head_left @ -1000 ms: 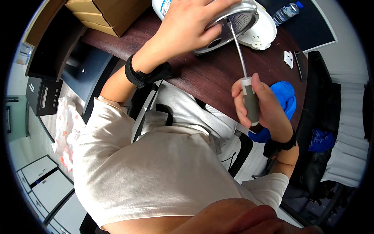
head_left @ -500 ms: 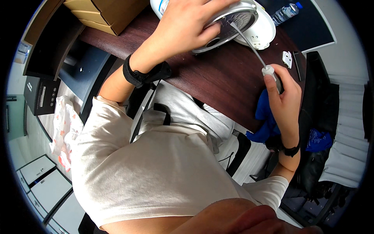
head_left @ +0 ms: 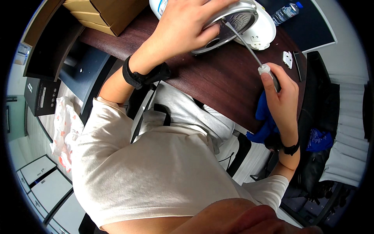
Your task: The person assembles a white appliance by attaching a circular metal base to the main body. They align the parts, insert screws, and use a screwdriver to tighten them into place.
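Observation:
A round appliance with a silver rim and a white body lies tipped over at the far edge of the view, its dark, slotted underside turned toward me. My left hand is closed round its rim, the thumb pressing on the underside. In my right hand I grip a screwdriver by its pale handle. Its long metal shaft slants up and left, and the tip reaches the underside close to my left thumb; exact contact is too small to make out. Beside the appliance rests a white round cover.
On the dark wooden table are a small white plastic part and a thin black strip. A water bottle lies beyond the cover. Blue cloth hangs at the table's right edge. A cardboard box stands far left.
My right hand and the screwdriver have shifted slightly left, and the tip has moved left along the underside. My left hand and the appliance stay put.

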### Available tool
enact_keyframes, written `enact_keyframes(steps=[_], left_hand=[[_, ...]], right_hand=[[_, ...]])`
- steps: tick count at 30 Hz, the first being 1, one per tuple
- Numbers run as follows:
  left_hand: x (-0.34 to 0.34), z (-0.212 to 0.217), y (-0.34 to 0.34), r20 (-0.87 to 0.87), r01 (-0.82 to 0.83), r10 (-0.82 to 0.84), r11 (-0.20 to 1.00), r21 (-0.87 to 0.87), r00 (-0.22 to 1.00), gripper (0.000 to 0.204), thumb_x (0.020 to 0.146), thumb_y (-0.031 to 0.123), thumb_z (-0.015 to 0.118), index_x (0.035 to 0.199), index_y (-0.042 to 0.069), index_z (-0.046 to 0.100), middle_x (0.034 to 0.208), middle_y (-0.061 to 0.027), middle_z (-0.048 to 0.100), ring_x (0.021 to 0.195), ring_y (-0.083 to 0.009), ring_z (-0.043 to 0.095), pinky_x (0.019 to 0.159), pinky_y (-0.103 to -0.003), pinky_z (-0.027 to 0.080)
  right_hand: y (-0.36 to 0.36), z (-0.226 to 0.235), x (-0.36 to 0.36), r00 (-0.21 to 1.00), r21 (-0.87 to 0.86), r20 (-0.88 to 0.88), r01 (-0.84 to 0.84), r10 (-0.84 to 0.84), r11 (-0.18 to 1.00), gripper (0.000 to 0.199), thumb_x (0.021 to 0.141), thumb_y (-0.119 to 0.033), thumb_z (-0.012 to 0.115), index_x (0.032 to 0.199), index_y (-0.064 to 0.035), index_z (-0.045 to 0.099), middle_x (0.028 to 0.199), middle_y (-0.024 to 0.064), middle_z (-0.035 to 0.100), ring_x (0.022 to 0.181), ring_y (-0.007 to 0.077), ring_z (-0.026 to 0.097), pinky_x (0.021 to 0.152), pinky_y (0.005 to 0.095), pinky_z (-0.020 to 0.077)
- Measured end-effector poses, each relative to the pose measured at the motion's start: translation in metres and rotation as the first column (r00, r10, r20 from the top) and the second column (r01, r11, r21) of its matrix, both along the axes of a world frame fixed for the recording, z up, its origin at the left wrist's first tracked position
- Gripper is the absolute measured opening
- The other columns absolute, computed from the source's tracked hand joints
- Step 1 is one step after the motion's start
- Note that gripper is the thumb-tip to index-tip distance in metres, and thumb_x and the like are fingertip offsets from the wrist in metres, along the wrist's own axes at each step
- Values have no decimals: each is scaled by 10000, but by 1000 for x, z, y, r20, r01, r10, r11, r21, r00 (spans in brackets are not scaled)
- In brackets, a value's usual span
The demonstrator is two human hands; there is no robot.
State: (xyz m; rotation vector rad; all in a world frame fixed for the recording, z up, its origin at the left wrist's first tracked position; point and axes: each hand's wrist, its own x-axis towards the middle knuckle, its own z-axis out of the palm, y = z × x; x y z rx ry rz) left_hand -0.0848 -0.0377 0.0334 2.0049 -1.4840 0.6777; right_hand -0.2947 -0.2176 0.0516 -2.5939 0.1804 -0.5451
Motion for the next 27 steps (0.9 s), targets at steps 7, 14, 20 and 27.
enact_keyframes(steps=[7,14,20,27], left_hand=[[1,1,-2,-9,9,-9,1000,-5,1000,688,764,163,642,1429,159,463,1500,-197,365,1401,-458,300,1079,-699,216],[-1,2,-1,0,-1,1,1000,7,1000,685,769,157,640,1430,158,460,1495,-202,367,1396,-459,306,1074,-696,230],[-2,1,-1,12,-7,7,1000,-7,1000,666,782,136,626,1426,144,456,1487,-210,371,1390,-461,315,1063,-703,238],[-5,2,-8,43,-16,16,1000,-15,999,638,787,117,609,1408,122,461,1471,-220,382,1377,-464,333,1040,-723,241]], right_hand=[[-1,0,1,1000,-18,18,-23,24,1000,227,936,-207,664,1037,-5,650,835,141,671,708,252,669,631,312,502],[-5,-2,4,997,-9,27,-66,67,998,224,950,-206,646,1036,1,646,811,143,662,680,241,661,613,308,497],[-9,-1,7,962,473,-241,-3,132,881,289,1013,-271,551,1038,5,629,704,57,603,535,114,552,503,251,432],[22,-27,-2,899,976,-128,188,419,-106,493,1068,-442,320,1139,9,505,693,20,509,465,81,447,388,246,334]])
